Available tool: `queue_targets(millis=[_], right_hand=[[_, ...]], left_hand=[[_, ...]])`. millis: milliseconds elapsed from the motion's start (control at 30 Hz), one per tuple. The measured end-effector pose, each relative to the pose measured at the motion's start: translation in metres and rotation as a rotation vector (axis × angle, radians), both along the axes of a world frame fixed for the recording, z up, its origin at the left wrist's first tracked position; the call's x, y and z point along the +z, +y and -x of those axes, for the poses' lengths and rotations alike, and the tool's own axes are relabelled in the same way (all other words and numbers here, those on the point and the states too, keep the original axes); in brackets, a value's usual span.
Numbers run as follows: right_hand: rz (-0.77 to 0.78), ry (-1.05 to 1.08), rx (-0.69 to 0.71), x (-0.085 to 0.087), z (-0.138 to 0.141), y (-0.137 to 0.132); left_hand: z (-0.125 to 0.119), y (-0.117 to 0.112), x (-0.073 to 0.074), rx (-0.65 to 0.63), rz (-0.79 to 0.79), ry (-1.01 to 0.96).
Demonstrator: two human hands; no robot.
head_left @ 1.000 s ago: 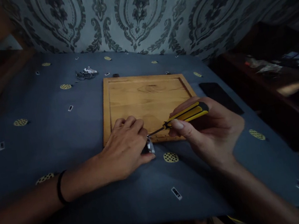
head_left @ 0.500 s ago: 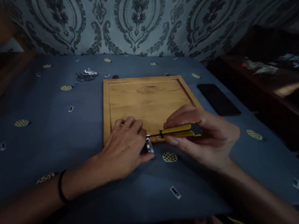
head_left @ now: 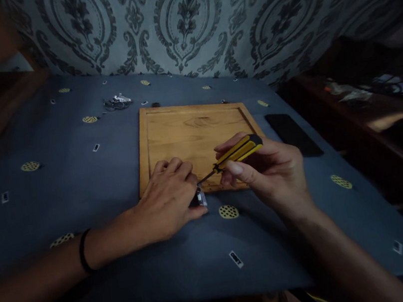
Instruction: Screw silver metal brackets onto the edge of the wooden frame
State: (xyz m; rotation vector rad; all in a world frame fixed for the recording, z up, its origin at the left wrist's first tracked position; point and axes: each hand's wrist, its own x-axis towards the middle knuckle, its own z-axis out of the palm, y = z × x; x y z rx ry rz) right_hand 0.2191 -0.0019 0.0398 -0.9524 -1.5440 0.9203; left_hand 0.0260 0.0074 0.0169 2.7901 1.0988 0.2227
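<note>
A square wooden panel with a raised rim lies on a blue cloth-covered table. My left hand rests over the panel's near edge, its fingers closed on a small metal fitting pressed against that edge. My right hand grips a yellow-and-black screwdriver, tilted up to the right. The screwdriver's tip meets the fitting beside my left fingertips.
A dark phone lies right of the panel. A small heap of metal parts sits at the back left. Patterned wallpaper backs the table. A dark wooden shelf with clutter stands to the right.
My right hand laid the screwdriver nearly flat half a second ago, then tilted the handle back up. The left hand has stayed on the fitting.
</note>
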Motion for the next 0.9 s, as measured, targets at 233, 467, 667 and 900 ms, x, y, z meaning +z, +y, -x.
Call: queue_targets(millis=[233, 467, 667, 900], right_hand=[[0.042, 0.023, -0.037, -0.0012, 0.0015, -0.0004], [0.01, 0.049, -0.06, -0.0038, 0.0042, 0.001], [-0.018, -0.044, 0.001, 0.0005, 0.0036, -0.0018], [-0.089, 0.059, -0.155, -0.0053, 0.0049, -0.0053]], left_hand=[[0.0009, 0.0008, 0.0016, -0.005, -0.007, -0.006], [0.0005, 0.0001, 0.0018, -0.001, 0.01, 0.002], [-0.0002, 0.0006, 0.0034, -0.001, 0.031, 0.013], [0.0005, 0.0004, 0.0, -0.003, -0.004, -0.004]])
